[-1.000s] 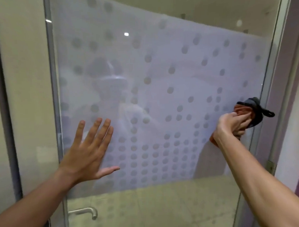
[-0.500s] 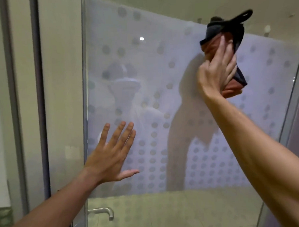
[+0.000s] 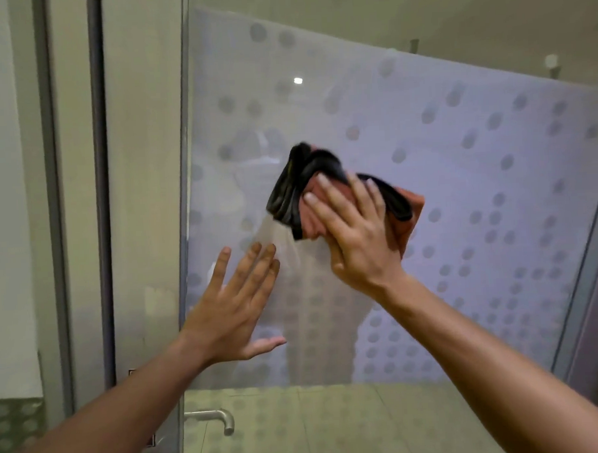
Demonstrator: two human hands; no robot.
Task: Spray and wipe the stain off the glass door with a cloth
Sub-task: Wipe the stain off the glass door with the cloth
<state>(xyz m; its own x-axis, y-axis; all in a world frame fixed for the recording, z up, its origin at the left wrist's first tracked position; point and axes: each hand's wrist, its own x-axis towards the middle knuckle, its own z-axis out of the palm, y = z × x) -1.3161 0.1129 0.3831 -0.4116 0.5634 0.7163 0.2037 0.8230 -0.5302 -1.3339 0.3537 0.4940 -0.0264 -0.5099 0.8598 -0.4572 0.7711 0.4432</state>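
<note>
Right hand: your right hand (image 3: 356, 244) has its fingers spread flat over the bunched rust-orange and black cloth (image 3: 344, 200), pinning it to the glass rather than clenching it.
Left hand: your left hand (image 3: 232, 308) is open, holding nothing, palm towards the pane low on the left. Can't tell if it's actually touching.
Cloth: soft, light, floppy, and I'd guess it'll slide or unfold under a loose palm, so keep your fingers over the thick folded middle, not the loose black edge.
Glass: the frosted glass door with the grey dot pattern (image 3: 460, 185) is stiff, slick and breakable, so honestly I'd press evenly, no jabbing.
Stain: can't pick it out through the frosting.
Handle: the curved metal handle (image 3: 213, 420) sits well below both hands.
</note>
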